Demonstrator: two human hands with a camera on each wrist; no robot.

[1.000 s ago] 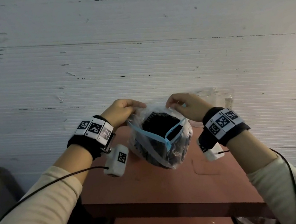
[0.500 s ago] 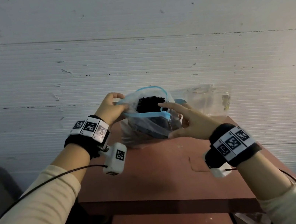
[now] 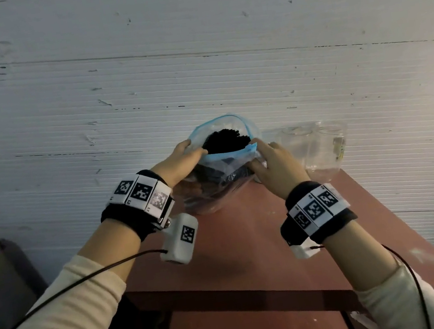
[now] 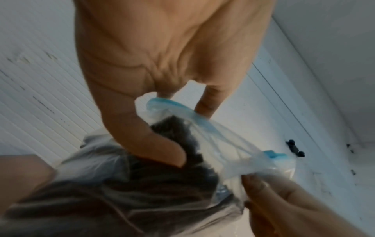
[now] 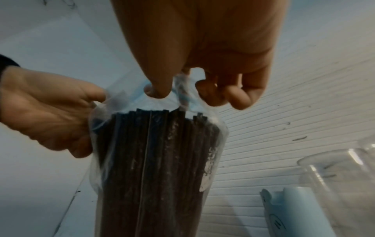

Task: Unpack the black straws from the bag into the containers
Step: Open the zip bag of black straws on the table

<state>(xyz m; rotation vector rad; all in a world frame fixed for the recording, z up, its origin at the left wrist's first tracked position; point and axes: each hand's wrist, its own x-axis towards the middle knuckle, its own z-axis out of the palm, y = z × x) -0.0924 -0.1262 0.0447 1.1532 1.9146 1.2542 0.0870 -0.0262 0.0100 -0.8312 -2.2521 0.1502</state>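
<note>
Standing at the far edge of the reddish table [image 3: 251,244], hard against the ribbed white wall [image 3: 195,68], the clear zip bag [image 3: 214,193] has bare tabletop toward 6 o'clock. The left hand [image 3: 178,162] pinches the bag's blue-edged rim at 9 o'clock, thumb curled onto the plastic beside the straws. The right hand [image 3: 272,164] pinches the rim at 3 o'clock between thumb and forefinger; its other fingers [image 5: 237,97] are curled in. Between the two hands the mouth gapes, and the black straws [image 3: 225,141] stand upright inside, tips just under the rim. At 3 o'clock from the bag, just beside the right hand, clear containers [image 3: 318,148] stand by the wall; their contents are unclear.
</note>
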